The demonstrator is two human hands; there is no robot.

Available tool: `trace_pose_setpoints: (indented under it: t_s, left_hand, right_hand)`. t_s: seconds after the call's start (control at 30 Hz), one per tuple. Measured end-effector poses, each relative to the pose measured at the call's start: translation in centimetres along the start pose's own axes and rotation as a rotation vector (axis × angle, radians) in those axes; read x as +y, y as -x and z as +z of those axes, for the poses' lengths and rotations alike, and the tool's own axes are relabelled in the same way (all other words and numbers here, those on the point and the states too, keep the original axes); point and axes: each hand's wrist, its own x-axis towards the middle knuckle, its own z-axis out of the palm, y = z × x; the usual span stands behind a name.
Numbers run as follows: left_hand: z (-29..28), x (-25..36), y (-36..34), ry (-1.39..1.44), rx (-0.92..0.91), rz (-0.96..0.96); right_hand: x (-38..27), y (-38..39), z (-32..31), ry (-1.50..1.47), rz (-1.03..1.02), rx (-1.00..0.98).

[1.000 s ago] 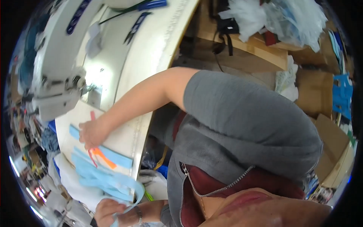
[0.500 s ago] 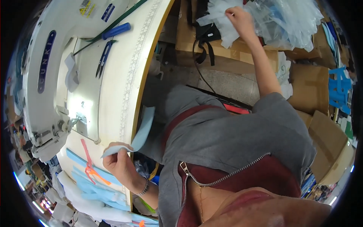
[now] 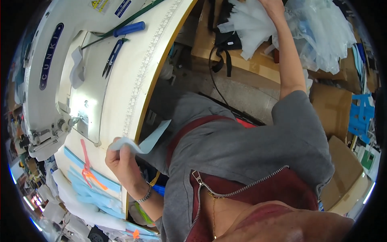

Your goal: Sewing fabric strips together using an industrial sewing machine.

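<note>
My left hand [image 3: 121, 161] is closed in a pinch on a pale blue fabric strip [image 3: 155, 136]. The strip curls over my fingers, and its loose end hangs past the edge of the sewing table. My right hand [image 3: 274, 7] reaches out at the top edge, over a pile of sheer white fabric pieces [image 3: 252, 26]; its fingers are mostly cut off by the frame. That pile rests on a cardboard box [image 3: 258, 66], beside a black fabric piece with a strap [image 3: 229, 41]. Left of my left hand stands a white sewing machine [image 3: 50, 88], its lamp lit over the needle plate [image 3: 84, 121].
On the table lie a blue-handled screwdriver [image 3: 131, 29], blue thread snips [image 3: 113, 57], a grey-white scrap [image 3: 76, 68], pink and orange ribbons [image 3: 86, 171] and light blue fabric pieces [image 3: 90, 191]. Clear plastic bags [image 3: 322, 34] and a blue plastic stool [image 3: 360, 117] are at the right.
My right hand has moved up, away from me, partly out of the frame. My left hand still pinches the blue strip, whose loose end has swung outward. The whole view has shifted slightly.
</note>
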Motion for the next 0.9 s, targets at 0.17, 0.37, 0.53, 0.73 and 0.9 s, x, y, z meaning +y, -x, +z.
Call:
trace_pose_setpoints:
  t_s: [0.17, 0.37, 0.53, 0.73, 0.9]
  left_hand:
    - [0.3, -0.9, -0.5, -0.031, -0.113, 0.078]
    - [-1.1, -1.5, 0.5, -0.112, -0.058, 0.046]
    - [-2.1, -1.9, 0.8, -0.150, -0.070, 0.024]
    - [-2.3, -2.1, 0.6, -0.107, -0.109, -0.009]
    - [-2.4, -1.9, 0.6, -0.169, -0.137, 0.029]
  right_hand:
    - [0.3, -1.2, -0.9, -0.182, 0.063, 0.167]
    - [3.3, -1.9, 1.3, 0.216, 0.181, -0.167]
    - [2.3, -1.1, 0.3, 0.100, 0.102, 0.027]
    - [2.8, 0.1, 2.1, 0.654, 0.081, -0.437]
    - [1.6, -2.0, -0.7, 0.214, 0.125, -0.389]
